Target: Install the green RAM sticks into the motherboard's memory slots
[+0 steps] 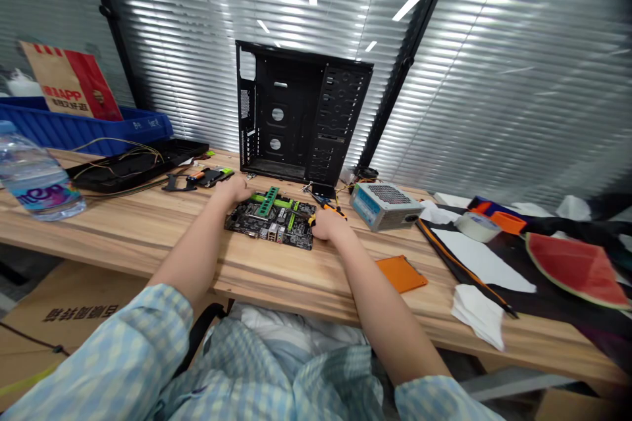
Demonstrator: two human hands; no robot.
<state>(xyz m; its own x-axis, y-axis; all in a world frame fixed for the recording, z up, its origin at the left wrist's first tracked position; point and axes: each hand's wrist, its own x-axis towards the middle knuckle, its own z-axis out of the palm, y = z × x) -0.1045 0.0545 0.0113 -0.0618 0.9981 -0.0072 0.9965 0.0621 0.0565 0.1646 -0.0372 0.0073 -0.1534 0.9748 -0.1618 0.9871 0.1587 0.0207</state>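
Motherboard (270,223) lies flat on a pale wooden desk (148,237), just in front of a bare, upright black PC case (301,112), with a green RAM stick (265,202) standing in one of its slots. The left hand (236,189) curls narrowly over the board's far left corner. The right hand (328,223) sits against the board's right edge, its fingers bent down in a similarly narrow shape. Both touch the board, but whether they grip it or only rest there, I cannot tell.

Orange-handled pliers (328,208) lie just beyond the right hand, and a silver ATX power supply (386,206) sits to their right. An orange card (401,274) lies nearer the desk's front edge. Farther right are a roll of masking tape (478,226), a crumpled white tissue (478,316) and a red watermelon-shaped piece (575,270). On the left, a black tray with loose wires (138,168) lies in front of a blue plastic crate (83,128), and a clear water bottle (34,174) lies on its side at the desk's left end.
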